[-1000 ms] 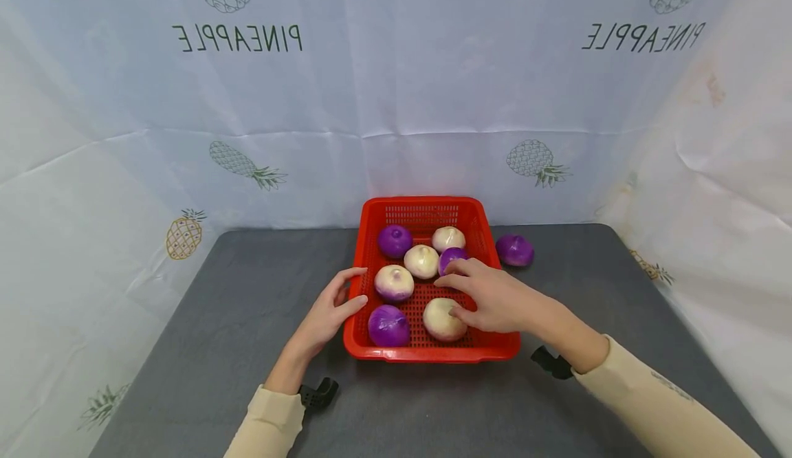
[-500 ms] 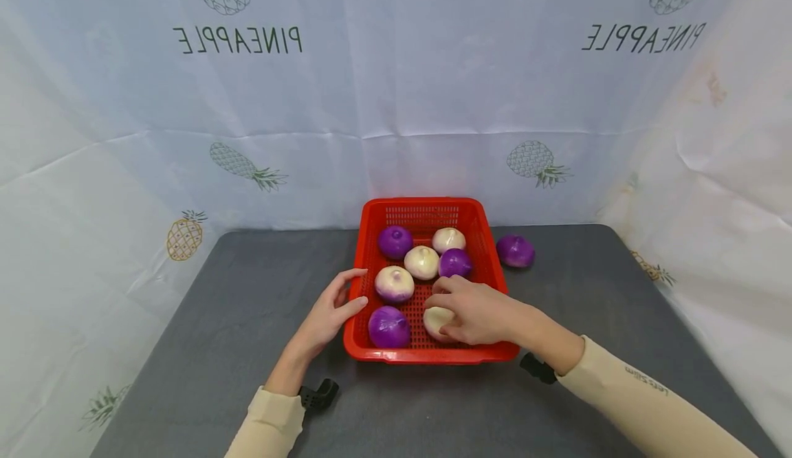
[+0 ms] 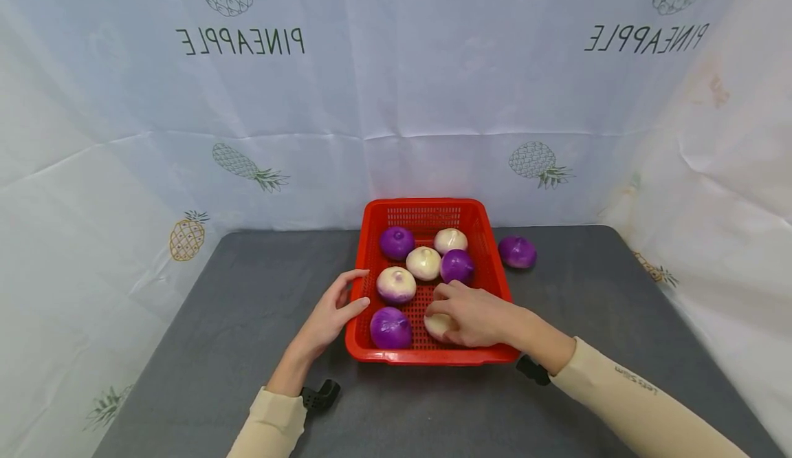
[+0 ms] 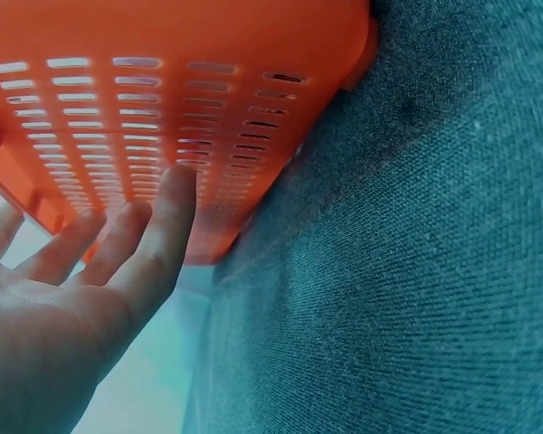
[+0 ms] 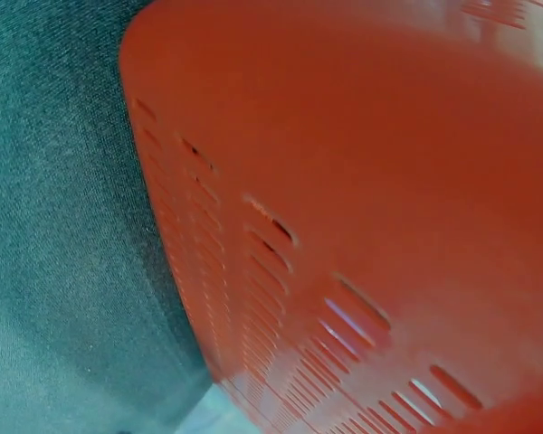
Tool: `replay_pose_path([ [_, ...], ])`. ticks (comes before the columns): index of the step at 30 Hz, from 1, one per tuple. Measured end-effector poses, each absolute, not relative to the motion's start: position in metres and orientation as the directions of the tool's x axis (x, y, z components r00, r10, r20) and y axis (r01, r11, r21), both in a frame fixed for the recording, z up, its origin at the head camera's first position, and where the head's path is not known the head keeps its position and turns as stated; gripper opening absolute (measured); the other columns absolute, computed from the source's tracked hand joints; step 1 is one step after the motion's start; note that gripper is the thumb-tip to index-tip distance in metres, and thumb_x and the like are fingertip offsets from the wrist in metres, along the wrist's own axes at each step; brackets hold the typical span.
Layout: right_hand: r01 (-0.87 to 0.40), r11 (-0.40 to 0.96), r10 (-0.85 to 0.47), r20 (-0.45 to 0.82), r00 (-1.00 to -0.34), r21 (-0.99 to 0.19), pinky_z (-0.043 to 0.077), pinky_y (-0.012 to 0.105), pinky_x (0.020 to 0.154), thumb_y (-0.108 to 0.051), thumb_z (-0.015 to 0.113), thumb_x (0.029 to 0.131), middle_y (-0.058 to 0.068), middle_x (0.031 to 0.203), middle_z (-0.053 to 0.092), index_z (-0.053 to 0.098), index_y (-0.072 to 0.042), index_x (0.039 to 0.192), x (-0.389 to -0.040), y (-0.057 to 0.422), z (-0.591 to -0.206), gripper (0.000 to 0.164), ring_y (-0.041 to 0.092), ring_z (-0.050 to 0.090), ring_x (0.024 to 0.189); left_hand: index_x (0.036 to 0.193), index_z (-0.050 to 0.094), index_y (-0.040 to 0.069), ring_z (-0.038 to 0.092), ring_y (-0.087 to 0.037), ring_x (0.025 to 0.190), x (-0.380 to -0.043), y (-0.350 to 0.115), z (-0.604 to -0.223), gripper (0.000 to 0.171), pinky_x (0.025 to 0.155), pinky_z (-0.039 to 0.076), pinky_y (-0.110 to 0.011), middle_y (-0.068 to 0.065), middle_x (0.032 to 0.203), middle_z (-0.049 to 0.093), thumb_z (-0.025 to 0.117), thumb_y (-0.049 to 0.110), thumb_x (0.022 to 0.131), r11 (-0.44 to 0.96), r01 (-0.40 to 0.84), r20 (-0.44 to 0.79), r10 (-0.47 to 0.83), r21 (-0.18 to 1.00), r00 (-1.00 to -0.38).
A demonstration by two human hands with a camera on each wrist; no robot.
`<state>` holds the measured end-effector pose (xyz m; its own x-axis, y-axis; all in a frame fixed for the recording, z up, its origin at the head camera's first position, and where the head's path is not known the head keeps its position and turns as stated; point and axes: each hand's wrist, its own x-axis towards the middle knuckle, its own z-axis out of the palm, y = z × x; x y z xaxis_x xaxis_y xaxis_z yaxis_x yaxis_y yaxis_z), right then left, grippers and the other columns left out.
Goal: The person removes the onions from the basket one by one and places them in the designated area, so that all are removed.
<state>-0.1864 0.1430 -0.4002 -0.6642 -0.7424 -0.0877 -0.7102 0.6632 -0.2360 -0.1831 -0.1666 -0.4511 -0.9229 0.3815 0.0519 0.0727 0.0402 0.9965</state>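
Observation:
A red plastic basket [image 3: 433,356] with slotted walls holds several purple and whitish onions. My right hand [image 3: 479,317] reaches over its right side, the fingers curled round a whitish onion [image 3: 438,326] at the front right, partly hidden beneath them. At the basket's left side is my left hand [image 3: 331,313], thumb and fingers spread at the rim; in the left wrist view its fingers [image 4: 167,221] extend along the slotted wall. Nearest to that hand are a white-and-purple onion [image 3: 396,285] and a purple onion [image 3: 390,328]. The right wrist view shows the basket wall [image 5: 344,163], not the hand.
Farther back in the basket lie two whitish onions, one at the centre [image 3: 423,263], and two purple onions, one at the back left [image 3: 397,243]. Another purple onion [image 3: 517,252] lies on the grey table [image 3: 247,286], right of the basket. A pineapple-print cloth [image 3: 433,80] hangs behind.
My right hand has moved left and down onto the front-right whitish onion and closed its fingers round it, uncovering the purple onion behind. The left hand stays at the rim.

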Motion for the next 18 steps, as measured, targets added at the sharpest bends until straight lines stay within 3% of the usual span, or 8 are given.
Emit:
replay_pose_path([
  [18, -0.713, 0.645, -0.754, -0.080, -0.652, -0.275, 0.054, 0.033, 0.084, -0.033, 0.078, 0.087, -0.001, 0.124, 0.054, 0.069, -0.024, 0.128, -0.1904, 0.1375, -0.4082, 0.043, 0.016, 0.048, 0.107, 0.153, 0.036, 0.007, 0.050, -0.049, 0.127, -0.1831, -0.1666, -0.4516, 0.058, 0.093, 0.056, -0.047, -0.027, 0.147, 0.045, 0.062, 0.017, 0.101, 0.032, 0.074, 0.056, 0.379, 0.997, -0.924],
])
